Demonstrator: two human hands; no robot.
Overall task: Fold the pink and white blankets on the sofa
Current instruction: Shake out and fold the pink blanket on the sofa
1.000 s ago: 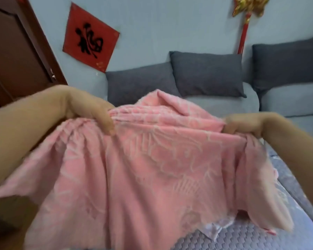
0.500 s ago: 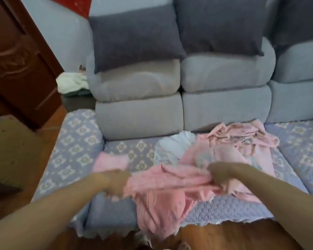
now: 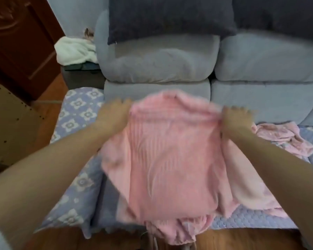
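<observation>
— Left hand [image 3: 114, 115] and right hand [image 3: 236, 118]: what are they doing, seen from the head camera?

— Each grips a far corner of the pink blanket [image 3: 166, 159], fingers curled over its upper edge. The left hand holds the corner toward the sofa's arm side; the right holds the opposite corner. Motion blur softens both, so single fingers are hard to tell apart.

— And where does the blanket lie?

— Stretched between the two hands and draped toward the viewer across the patterned seat cover [image 3: 74, 112] of the grey sofa [image 3: 157, 69], its near end spilling over the seat's front edge toward the wooden floor [image 3: 49, 239].

— Anything else on the seat?

— A second crumpled pink-and-white blanket [image 3: 282, 138] lies just beside the right forearm. Dark cushions [image 3: 170, 17] lean on the backrest, and a white cloth [image 3: 74, 50] sits beside the sofa's arm near a brown door [image 3: 16, 42].
</observation>
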